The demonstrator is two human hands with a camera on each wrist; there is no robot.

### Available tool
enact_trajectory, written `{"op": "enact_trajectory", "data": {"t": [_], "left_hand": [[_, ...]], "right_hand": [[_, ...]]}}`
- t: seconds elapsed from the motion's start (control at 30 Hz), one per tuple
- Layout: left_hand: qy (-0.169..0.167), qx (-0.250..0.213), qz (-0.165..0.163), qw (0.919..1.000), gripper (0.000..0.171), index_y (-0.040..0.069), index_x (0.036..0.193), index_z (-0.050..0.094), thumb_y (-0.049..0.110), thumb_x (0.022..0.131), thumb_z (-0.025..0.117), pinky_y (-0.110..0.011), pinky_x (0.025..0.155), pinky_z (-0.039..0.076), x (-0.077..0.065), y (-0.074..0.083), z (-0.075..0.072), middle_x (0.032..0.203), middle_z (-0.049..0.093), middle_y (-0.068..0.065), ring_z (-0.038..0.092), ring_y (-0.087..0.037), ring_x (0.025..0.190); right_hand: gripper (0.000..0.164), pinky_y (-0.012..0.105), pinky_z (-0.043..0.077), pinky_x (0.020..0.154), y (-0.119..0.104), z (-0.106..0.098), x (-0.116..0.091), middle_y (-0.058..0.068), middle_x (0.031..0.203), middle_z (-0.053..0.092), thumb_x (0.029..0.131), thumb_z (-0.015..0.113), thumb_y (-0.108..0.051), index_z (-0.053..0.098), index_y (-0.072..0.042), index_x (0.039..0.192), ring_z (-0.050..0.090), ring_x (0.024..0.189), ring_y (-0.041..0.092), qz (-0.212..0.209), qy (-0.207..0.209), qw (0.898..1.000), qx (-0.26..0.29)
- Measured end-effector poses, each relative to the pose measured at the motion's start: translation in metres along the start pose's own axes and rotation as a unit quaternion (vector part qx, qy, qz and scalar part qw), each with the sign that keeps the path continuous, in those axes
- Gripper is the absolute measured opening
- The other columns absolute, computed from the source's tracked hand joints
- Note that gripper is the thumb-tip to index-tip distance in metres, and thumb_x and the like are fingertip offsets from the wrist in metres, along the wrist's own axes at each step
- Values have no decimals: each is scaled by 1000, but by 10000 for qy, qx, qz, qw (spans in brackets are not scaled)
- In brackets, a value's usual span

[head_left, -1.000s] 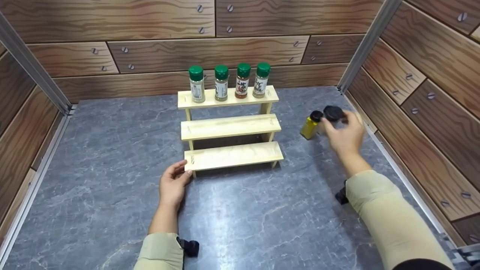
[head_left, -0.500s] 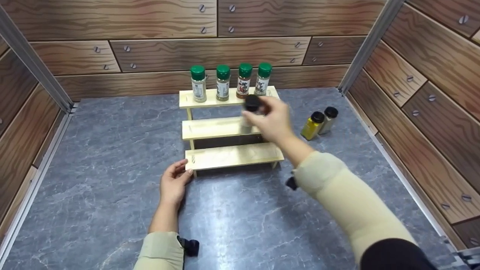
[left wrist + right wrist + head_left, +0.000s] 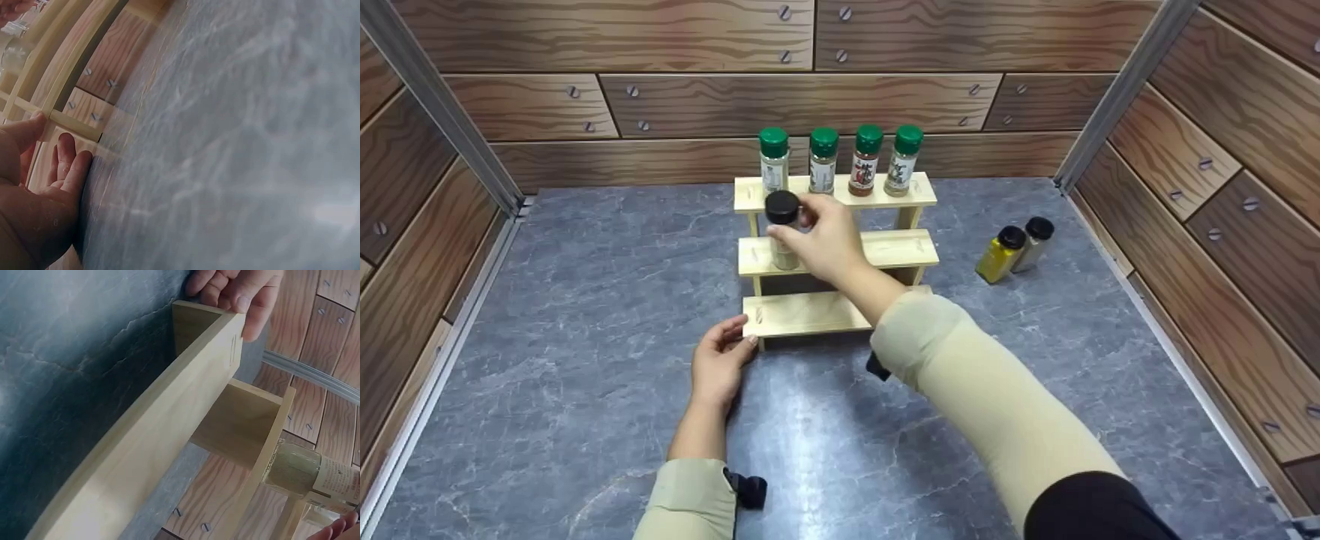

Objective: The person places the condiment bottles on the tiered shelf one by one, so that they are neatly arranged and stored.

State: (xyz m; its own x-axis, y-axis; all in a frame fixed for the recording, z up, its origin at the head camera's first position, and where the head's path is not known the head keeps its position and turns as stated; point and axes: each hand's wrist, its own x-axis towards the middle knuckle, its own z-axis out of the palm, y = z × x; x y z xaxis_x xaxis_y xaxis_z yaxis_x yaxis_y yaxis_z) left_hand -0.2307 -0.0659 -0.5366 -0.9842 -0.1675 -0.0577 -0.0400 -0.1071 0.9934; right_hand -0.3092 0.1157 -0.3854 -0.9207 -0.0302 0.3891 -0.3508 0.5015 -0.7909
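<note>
A three-tier wooden rack (image 3: pixel 810 315) stands on the grey marbled table. My left hand (image 3: pixel 718 369) holds the left end of its lowest shelf, thumb at the front edge. In the left wrist view that thumb and the fingers (image 3: pixel 76 169) lie about the shelf's end. My right hand (image 3: pixel 829 238) grips a spice jar (image 3: pixel 784 255) with a black lid, upright at the left part of the middle shelf. Its pale contents and label show in the right wrist view, where the jar's base (image 3: pixel 292 467) is at the shelf; whether it bears on it I cannot tell.
Several green-capped spice jars (image 3: pixel 864 169) stand along the top shelf. A yellow-filled jar (image 3: pixel 996 261) and a pale-filled jar (image 3: pixel 1033 247), both black-lidded, stand right of the rack. Wood-patterned walls (image 3: pixel 802 105) enclose the table at the back and sides.
My right hand has carried the black-lidded jar leftward from beside the two jars on the right to the middle shelf's left part. The left hand keeps its hold; the view has shifted slightly.
</note>
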Motion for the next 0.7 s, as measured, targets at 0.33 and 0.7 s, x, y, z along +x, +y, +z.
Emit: {"op": "enact_trajectory", "data": {"t": [0.33,0.7], "left_hand": [[-52,-171,-69,9998,42,-14,132,62,-13,91,71,-19,77,60,0,-2,0,122,66,-29,66,-12,91],[-16,-150,-50,9999,41,-14,132,63,-13,91,71,-19,77,60,0,0,-1,122,66,-30,67,-13,91]], "right_hand": [[39,28,45,74,-6,9,10,0,85,56,90,88,-25,76,-4,121,51,82,14,186,-167,9992,-302],[37,31,48,78,-1,5,13,2,89,59,94,84,-27,75,-3,121,54,85,16,563,-511,9967,-271]]}}
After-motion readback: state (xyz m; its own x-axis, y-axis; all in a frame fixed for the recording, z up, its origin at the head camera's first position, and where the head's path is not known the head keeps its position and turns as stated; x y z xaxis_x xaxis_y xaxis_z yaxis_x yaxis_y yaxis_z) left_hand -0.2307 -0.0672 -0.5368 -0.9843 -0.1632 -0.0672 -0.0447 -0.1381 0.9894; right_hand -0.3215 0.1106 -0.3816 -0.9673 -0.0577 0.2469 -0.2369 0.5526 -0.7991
